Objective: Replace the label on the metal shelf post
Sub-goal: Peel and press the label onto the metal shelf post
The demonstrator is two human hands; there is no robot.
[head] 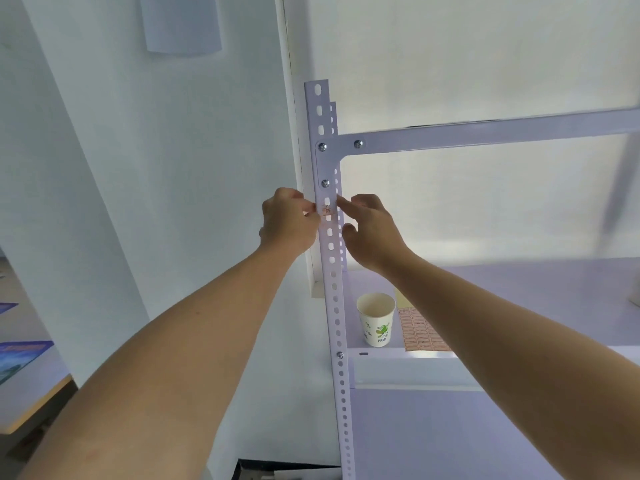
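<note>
A white perforated metal shelf post (333,282) runs up the middle of the view. A small orange and white label (327,210) sits on its front face, just below a screw. My left hand (289,221) is at the post's left edge, and its thumb and fingertips pinch the label's left side. My right hand (369,228) is at the post's right edge, index finger stretched toward the label, nothing held in it. Whether the label is stuck flat or partly lifted is not clear.
A paper cup (376,318) stands on the white shelf board (519,282) right of the post, next to an orange sheet of labels (420,330). A horizontal shelf beam (485,133) crosses above. A white wall is on the left, with a table edge (31,382) at lower left.
</note>
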